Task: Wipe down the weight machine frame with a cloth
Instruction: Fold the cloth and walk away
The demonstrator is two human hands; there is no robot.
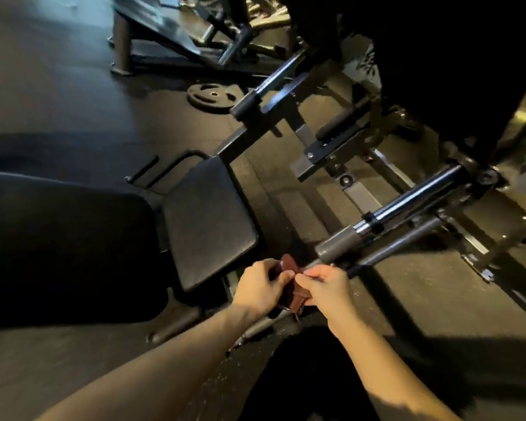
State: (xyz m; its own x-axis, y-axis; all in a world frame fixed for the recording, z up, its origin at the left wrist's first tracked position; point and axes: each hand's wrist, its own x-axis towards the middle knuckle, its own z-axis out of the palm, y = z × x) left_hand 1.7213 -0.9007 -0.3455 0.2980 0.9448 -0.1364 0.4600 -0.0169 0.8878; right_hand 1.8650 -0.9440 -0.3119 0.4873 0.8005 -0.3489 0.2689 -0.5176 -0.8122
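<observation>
Both hands hold a dark red cloth (pixel 289 287) low beside the seat pad (pixel 208 220) of the weight machine frame (pixel 407 205): left hand (pixel 260 287) grips one side, right hand (pixel 325 288) pinches the other, forearms stretched forward. Bunching it evenly should likely help it wrap the bar (pixel 386 253) firmly.

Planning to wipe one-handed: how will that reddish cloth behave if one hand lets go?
Probably floppy: the cloth bunches in folds between the left hand and right hand. Likely light, as fingertips pinch it. It would probably droop over the bar.
</observation>
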